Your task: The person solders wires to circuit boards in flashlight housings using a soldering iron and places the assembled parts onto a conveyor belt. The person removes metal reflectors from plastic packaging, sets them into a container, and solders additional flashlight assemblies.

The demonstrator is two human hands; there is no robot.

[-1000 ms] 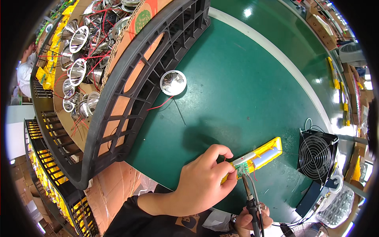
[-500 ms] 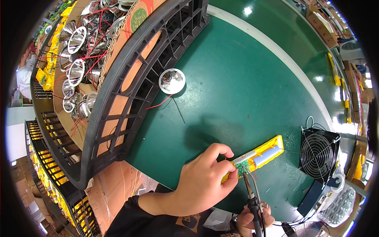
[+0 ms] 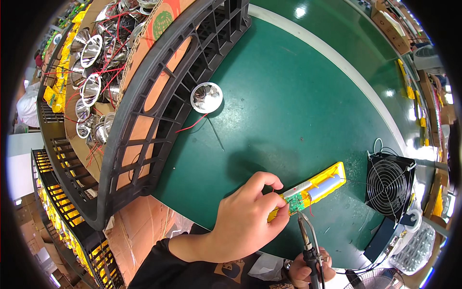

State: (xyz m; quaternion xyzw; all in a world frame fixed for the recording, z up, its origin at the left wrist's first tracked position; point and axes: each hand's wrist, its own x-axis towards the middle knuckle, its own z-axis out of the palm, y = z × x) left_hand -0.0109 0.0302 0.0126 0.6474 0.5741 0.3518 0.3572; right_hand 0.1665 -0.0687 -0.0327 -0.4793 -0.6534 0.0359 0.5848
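Observation:
My left hand [image 3: 245, 219] pinches the near end of a long yellow plastic housing [image 3: 317, 188] that lies on the green table [image 3: 288, 106]. Inside the housing sit a small green circuit board [image 3: 296, 202] and a pale cylindrical cell. My right hand [image 3: 308, 269], at the lower edge, grips a black soldering iron [image 3: 307, 236] whose tip points up at the circuit board. A loose silver reflector cup [image 3: 207, 97] with red and black wires rests farther back on the table.
A black plastic crate [image 3: 144, 111] lined with cardboard holds several wired silver reflectors at the left. A small black fan [image 3: 387, 180] stands at the right. Racks of yellow parts [image 3: 62, 226] sit lower left. Cardboard boxes line the far right.

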